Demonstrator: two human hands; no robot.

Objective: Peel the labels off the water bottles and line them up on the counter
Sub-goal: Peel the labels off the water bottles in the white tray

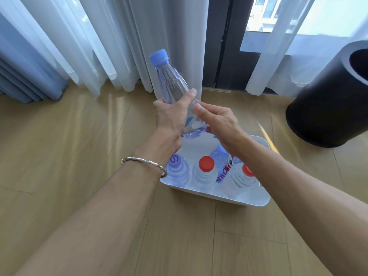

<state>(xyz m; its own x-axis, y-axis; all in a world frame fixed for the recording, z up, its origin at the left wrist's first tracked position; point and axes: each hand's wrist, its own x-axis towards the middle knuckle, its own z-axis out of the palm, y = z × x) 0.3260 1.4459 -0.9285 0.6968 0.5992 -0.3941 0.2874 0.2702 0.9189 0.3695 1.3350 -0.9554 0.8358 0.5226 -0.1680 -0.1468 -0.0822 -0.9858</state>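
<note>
Left hand (171, 118) grips, right hand (219, 122) pinches a clear blue-capped plastic bottle (173, 80) above a white plastic tub (219, 198) of capped bottles (206, 172)

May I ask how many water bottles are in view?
5. One bottle held between left hand and right hand; four in the bin: purple-capped one left, red-capped one middle, labelled one behind it, another red-capped one right. The forearm may hide more.

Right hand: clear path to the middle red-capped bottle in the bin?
Likely yes: the middle red-capped bottle stands uncovered in the white bin, just below the right hand. That hand must first let go of the blue-capped bottle.
</note>
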